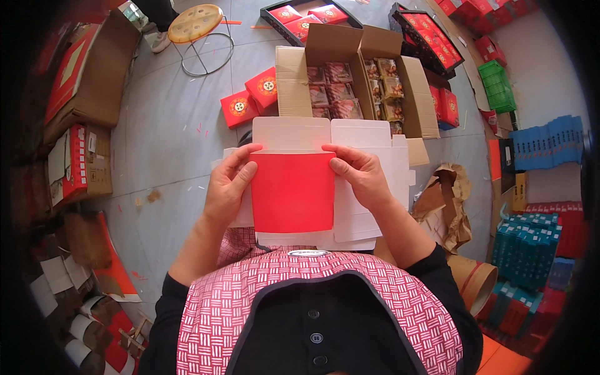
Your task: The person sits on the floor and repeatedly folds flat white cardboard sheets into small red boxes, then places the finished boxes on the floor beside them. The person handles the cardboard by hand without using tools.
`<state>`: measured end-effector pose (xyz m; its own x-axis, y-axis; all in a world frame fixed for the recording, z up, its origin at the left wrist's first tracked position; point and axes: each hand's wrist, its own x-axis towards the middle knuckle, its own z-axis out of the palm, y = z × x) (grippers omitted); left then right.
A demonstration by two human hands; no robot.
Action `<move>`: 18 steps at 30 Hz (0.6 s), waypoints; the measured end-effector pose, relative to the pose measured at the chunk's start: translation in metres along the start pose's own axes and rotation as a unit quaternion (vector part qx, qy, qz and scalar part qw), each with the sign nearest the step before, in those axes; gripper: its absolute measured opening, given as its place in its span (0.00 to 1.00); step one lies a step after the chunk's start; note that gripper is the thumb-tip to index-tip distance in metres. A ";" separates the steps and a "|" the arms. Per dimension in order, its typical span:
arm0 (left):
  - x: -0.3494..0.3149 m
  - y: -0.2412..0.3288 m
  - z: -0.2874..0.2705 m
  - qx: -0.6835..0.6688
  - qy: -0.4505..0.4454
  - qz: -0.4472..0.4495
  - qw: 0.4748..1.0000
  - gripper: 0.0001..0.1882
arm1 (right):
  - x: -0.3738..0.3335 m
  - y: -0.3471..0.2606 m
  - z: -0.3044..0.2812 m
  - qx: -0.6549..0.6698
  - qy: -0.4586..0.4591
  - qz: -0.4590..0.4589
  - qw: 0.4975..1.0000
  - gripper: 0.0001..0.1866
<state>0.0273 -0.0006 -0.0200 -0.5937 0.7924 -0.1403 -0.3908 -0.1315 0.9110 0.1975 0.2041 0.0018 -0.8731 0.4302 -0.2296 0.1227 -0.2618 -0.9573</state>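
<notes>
A flat red cardboard panel (pixel 292 195) lies in front of me over a white unfolded carton blank (pixel 364 187). I cannot tell whether the two are joined. My left hand (pixel 229 185) pinches the panel's upper left corner, thumb on the red face and fingers at the far edge. At the upper right corner my right hand (pixel 365 176) pinches the same edge in the same way. Past the red edge stands a pale creased flap (pixel 301 135). Whatever supports the blank is mostly hidden beneath it.
Beyond the blank, an open brown carton (pixel 291 75) holds rows of wrapped packets. Red patterned boxes (pixel 240 109) sit left of it. Black trays (pixel 406 14) of red boxes lie farther back. A round stool (pixel 195 24) stands far left; crumpled brown paper (pixel 459 206) lies right.
</notes>
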 end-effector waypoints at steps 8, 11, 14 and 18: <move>0.007 0.010 0.001 0.081 -0.018 0.088 0.993 0.09 | 0.004 0.004 0.003 0.057 0.002 -0.116 0.992 0.07; 0.007 0.007 0.000 0.138 -0.028 0.130 0.981 0.11 | 0.010 0.006 0.001 0.017 0.014 -0.172 0.985 0.04; 0.004 0.009 0.003 0.146 -0.028 0.145 0.978 0.10 | 0.023 -0.016 -0.010 -0.077 -0.056 -0.117 0.989 0.06; -0.001 0.016 0.010 0.152 -0.043 0.170 0.973 0.09 | 0.047 -0.059 -0.003 -0.175 -0.139 0.050 0.973 0.10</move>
<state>0.0288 0.0027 -0.0018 -0.5853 0.7832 0.2096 0.0517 -0.2219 0.9737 0.1508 0.2418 0.0470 -0.9367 0.1546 -0.3141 0.3238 0.0419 -0.9452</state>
